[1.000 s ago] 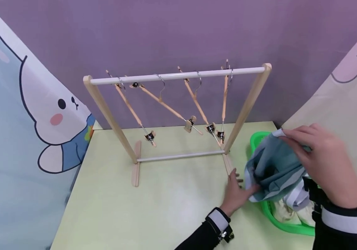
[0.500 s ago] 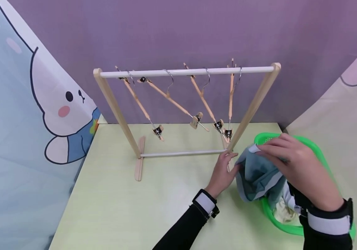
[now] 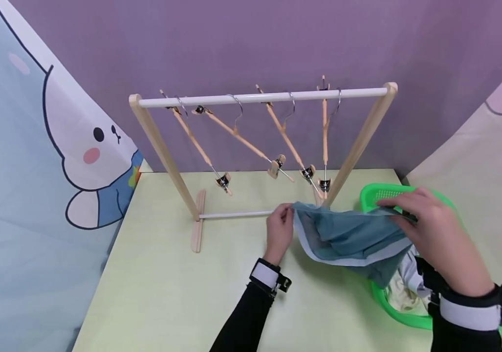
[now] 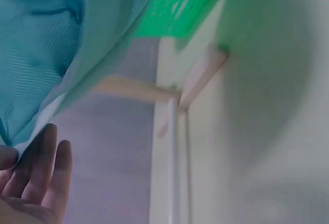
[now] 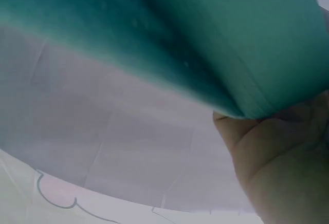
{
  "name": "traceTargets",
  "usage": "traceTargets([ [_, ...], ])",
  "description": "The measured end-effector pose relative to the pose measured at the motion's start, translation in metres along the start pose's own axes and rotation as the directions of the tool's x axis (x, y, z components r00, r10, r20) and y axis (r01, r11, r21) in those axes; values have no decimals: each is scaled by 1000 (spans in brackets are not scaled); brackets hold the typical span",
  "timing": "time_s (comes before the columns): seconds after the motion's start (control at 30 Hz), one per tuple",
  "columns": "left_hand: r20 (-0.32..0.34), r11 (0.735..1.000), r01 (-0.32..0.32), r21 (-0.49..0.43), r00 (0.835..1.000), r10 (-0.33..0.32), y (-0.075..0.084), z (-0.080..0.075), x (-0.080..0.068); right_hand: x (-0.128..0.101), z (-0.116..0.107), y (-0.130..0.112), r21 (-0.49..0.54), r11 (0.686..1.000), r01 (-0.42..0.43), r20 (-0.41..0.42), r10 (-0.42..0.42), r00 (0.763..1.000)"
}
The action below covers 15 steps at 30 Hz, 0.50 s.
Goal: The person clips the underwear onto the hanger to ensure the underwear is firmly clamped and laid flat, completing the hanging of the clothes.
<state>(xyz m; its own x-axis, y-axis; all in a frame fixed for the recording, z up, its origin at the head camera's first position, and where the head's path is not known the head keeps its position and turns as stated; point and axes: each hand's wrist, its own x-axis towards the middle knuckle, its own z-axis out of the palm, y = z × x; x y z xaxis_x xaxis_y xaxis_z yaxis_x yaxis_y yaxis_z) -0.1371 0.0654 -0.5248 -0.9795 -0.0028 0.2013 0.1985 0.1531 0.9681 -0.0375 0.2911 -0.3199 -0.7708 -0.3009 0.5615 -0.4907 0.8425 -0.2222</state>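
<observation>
Head view: one blue-green cloth (image 3: 352, 239), judged light, limp and best taken by its edge, was held at four o'clock, its nine-o'clock end pinched by the left hand (image 3: 279, 231), its three-o'clock end by the right hand (image 3: 440, 237).

No readable text, labels, brands, numbers or signs in any of the three views
</observation>
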Motion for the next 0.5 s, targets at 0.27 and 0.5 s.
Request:
traceTargets([
  [0.27,-83,996,-61,-63,995,56,4,-45,15,-7,12,12,-42,990,-136,100,139,985],
  [0.5,-112,997,-73,7,991,74,13,-77,20,-7,21,18,-14,973,-232,122,232,965],
])
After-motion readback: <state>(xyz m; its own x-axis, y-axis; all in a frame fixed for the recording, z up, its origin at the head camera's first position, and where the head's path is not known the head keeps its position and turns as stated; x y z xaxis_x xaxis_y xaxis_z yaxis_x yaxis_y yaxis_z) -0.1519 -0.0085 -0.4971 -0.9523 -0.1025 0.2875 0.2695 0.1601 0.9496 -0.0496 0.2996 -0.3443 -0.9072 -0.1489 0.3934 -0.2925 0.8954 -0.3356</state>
